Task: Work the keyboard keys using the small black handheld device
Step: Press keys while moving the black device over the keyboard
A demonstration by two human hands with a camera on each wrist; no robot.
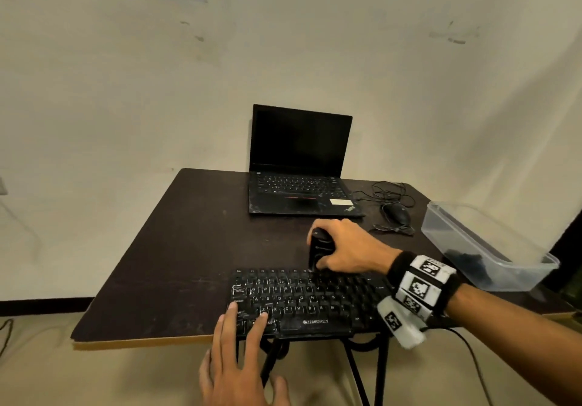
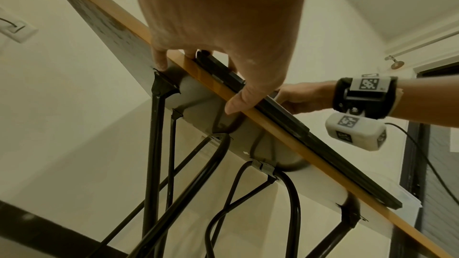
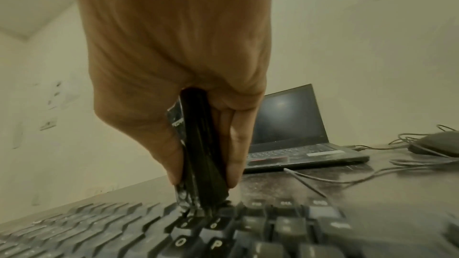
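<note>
**Device on the top key rows, left hand steadying the keyboard**

Nearest the person, the left hand (image 1: 234,364) reaches over the front edge of the table (image 1: 176,248), its fingers (image 1: 229,320) straight and spread, the tips resting on the near left corner of the keyboard (image 1: 302,303). From the left wrist view, the thumb (image 2: 242,99) hangs at the table's wooden edge, in front of the keyboard's front rim. The keyboard is black, lies flat along the near edge of the table, and carries a ZEBRONICS mark below its space bar.

Over the far rows, the right hand (image 1: 349,249) is clamped on the device (image 1: 318,248), thumb on one side and curled fingers on the other. The device stands roughly upright, and its lower end meets the keys at the top rows, just above the O and P keys in the right wrist view. A strap with black-and-white markers circles the right wrist.

Farther back, an open laptop (image 1: 300,166) with a dark screen sits mid-table. To its right lie a mouse (image 1: 395,213) and its tangled cable. A clear plastic tub (image 1: 485,245) holding something dark stands at the table's right edge.
</note>
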